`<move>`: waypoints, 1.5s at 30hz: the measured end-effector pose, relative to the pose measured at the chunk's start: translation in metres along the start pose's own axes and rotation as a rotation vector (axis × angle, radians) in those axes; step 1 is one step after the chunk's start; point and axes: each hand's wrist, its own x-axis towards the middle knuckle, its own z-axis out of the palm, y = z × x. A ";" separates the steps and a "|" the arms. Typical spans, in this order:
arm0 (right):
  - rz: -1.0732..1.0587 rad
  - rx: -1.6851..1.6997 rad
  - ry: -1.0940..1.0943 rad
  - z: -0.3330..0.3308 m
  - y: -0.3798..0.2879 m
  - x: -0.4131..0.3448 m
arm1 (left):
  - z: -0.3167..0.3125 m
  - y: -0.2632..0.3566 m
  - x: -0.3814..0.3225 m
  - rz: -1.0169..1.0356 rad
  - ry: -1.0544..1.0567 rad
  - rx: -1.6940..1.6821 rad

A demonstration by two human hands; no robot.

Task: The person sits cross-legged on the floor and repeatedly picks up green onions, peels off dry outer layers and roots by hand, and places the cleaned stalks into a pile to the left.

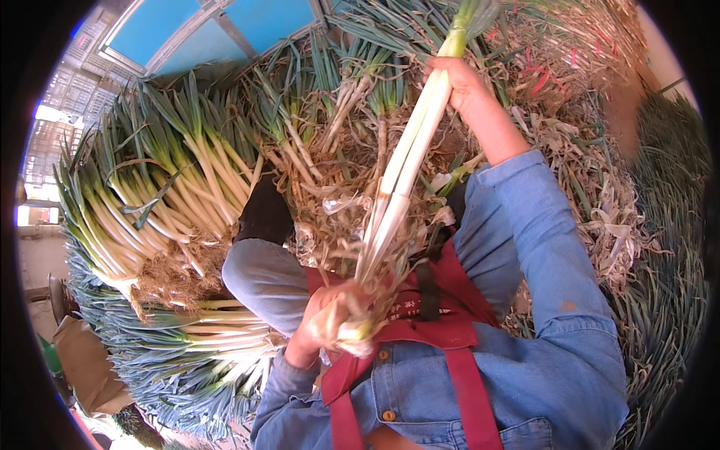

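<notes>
Slanting across the middle are long white leek or Welsh onion stalks (413, 135), their green tops at the upper edge and their lower ends near my chest. My right hand (458, 84) is wrapped around them just below the green part. My left hand (332, 318) is closed on loose, dry outer leaves (388, 270) at the lower end; a pale bulb end shows beside its fingers. Blur hides how far the skins are parted from the stalks. Beneath lies a heap of brown peeled skins and debris (343, 225) between my legs.
Rooted, unpeeled stalks (169, 197) lean in a thick row at left. Cleaner white stalks (230, 337) lie below them by my knee (261, 281). Shed leaves (607, 225) pile up at right, beside more green tops (669, 236). Behind stands a blue panel (270, 25) with a metal frame.
</notes>
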 end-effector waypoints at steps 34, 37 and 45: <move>0.082 -0.070 -0.322 0.046 0.022 -0.003 | -0.011 -0.015 0.128 -0.198 0.648 0.407; 0.127 0.097 -0.616 0.092 0.034 -0.030 | -0.032 -0.038 0.096 0.107 0.419 -0.223; 0.278 0.183 -0.597 0.170 0.102 -0.058 | -0.040 -0.048 0.026 -0.017 0.170 -1.087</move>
